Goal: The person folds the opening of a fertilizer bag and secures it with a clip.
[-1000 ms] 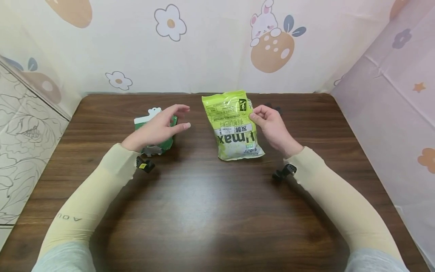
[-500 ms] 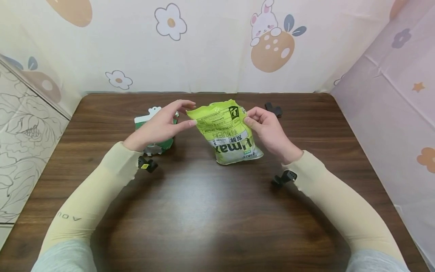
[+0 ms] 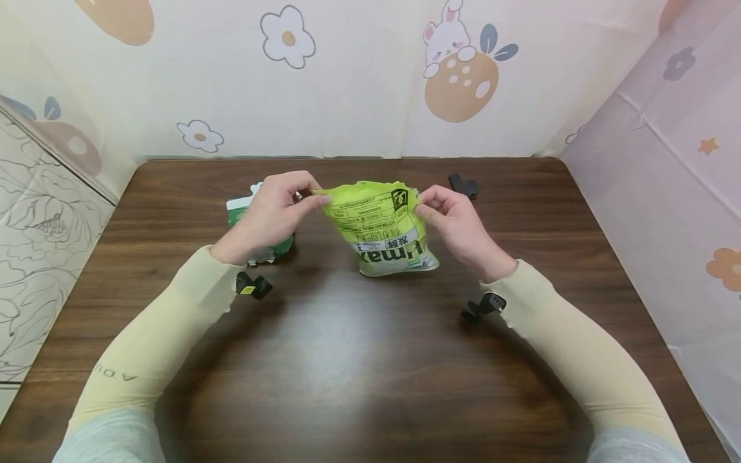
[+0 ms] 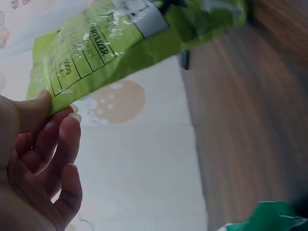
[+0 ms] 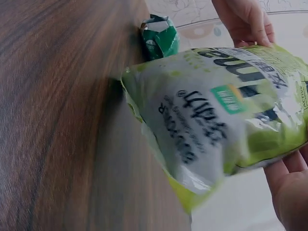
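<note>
The left hand (image 3: 269,215) is pinching the far left corner of a lime bag (image 3: 382,228) and the right hand (image 3: 460,228) is gripping its right edge, at the table's (image 3: 347,386) far middle, right of a green packet (image 3: 282,247).

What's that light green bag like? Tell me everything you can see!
The light green bag looks like shiny, wrinkled plastic, plump and whitish toward its lower end. It has dark lettering, upside down in the head view, a pale strip and a small green patch. It's tilted between two hands: the left hand pinches one upper corner, the right hand grips the opposite side. I can't tell whether its bottom touches the table.
</note>
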Action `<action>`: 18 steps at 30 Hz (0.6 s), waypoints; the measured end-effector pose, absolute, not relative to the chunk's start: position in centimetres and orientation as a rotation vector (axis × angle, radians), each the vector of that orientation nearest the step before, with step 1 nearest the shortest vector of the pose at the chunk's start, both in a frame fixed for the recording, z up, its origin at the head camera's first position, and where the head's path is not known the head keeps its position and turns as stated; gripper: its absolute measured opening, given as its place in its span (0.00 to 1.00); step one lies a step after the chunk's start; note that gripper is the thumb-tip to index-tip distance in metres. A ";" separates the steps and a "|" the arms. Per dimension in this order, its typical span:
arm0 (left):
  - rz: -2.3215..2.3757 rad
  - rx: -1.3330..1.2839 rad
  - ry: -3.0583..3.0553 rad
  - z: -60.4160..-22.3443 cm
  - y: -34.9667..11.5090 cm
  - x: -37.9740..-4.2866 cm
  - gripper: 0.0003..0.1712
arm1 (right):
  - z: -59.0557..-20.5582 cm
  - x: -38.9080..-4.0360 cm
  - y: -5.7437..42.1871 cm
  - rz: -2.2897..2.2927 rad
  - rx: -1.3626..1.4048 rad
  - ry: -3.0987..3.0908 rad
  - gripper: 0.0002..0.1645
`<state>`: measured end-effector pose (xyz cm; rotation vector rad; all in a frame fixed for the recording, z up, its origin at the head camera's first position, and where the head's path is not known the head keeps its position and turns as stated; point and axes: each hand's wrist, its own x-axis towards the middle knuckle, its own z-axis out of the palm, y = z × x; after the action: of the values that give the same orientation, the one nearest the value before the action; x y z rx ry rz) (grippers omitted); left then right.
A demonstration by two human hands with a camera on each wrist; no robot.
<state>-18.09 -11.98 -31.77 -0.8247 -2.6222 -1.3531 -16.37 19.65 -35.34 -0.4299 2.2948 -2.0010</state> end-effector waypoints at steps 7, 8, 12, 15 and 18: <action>-1.334 -0.856 -2.607 -30.1 -12.4 -17.5 0.07 | -35.2 -16.1 18.9 -2.064 -0.433 2.243 0.08; -1.335 -0.853 -2.618 -30.0 -12.5 -17.5 0.07 | -35.3 -16.1 18.8 -2.079 -0.432 2.226 0.09; -1.318 -0.861 -2.661 -29.9 -13.0 -17.2 0.07 | -35.7 -15.8 18.5 -2.069 -0.444 2.197 0.12; -1.295 -0.899 -2.670 -30.0 -13.2 -17.0 0.07 | -36.1 -15.6 18.4 -2.020 -0.459 2.231 0.09; -1.255 -0.945 -2.662 -29.9 -13.2 -16.9 0.06 | -36.5 -15.5 18.3 -1.976 -0.452 2.280 0.03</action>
<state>-16.86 -13.17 -29.95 -0.9450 -2.6616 -1.2550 -15.49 18.31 -36.49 -0.4517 2.2802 -1.9757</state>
